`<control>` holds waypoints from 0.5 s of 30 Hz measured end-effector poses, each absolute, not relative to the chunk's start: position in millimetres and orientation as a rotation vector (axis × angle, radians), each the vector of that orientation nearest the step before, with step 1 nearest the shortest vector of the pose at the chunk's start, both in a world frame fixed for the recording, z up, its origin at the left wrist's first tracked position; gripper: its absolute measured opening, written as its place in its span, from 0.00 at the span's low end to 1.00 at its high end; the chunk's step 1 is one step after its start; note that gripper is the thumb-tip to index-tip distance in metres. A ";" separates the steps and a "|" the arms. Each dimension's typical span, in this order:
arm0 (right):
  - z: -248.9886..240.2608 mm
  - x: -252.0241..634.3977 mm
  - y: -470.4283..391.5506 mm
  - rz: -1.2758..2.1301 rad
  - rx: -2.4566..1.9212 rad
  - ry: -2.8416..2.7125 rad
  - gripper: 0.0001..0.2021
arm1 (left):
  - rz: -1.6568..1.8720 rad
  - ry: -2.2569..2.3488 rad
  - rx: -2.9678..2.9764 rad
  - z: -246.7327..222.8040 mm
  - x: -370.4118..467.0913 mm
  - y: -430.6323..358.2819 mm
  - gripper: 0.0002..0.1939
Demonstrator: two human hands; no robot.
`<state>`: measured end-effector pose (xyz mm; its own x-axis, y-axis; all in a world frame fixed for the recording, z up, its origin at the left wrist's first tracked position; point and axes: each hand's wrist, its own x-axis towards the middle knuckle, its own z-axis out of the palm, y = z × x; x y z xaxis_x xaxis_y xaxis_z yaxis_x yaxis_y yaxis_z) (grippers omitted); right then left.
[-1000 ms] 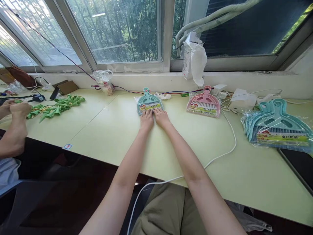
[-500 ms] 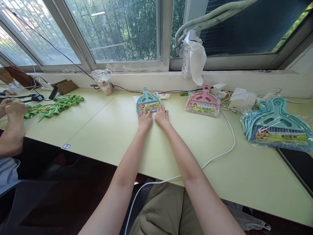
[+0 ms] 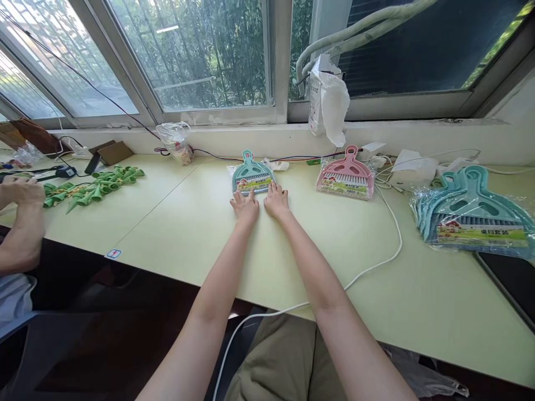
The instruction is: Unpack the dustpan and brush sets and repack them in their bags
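A bagged teal dustpan-and-brush set point(image 3: 253, 171) lies at the back middle of the table, its handle toward the window. My left hand point(image 3: 245, 206) rests at its near edge, fingers spread, the fingertips touching or just short of the wrapper. At the near right corner of the set lies my right hand point(image 3: 276, 200), fingers stretched out, beside or touching the wrapper. Neither hand grips anything. Farther right is a bagged pink dustpan-and-brush set point(image 3: 346, 174). A pile of teal dustpan-and-brush sets point(image 3: 474, 214) in clear plastic lies at the right.
A white cable point(image 3: 382, 259) crosses the table and hangs over its front edge. Under the teal pile lies a dark flat device point(image 3: 507, 278). Green cone-shaped pieces point(image 3: 97, 188) lie at left, near another person's hand point(image 3: 25, 189). A plastic bag point(image 3: 178, 142) stands by the sill.
My left hand has drawn back slightly toward me and left, its fingers coming off the label and spreading. My right hand stays nearly in place. The camera view has shifted slightly.
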<state>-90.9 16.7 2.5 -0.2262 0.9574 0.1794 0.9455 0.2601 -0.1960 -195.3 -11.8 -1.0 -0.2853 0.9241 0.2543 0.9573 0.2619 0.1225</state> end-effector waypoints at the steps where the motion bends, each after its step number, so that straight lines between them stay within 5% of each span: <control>1: 1.9 -90.7 16.8 0.068 -1.760 -2.269 0.31 | -0.374 -2.383 -1.802 -1.3 -195.7 -11.7 0.27; 15: -6.6 -91.0 23.4 0.067 -1.744 -2.233 0.31 | -0.410 -2.133 -2.012 -0.5 -196.3 -6.5 0.28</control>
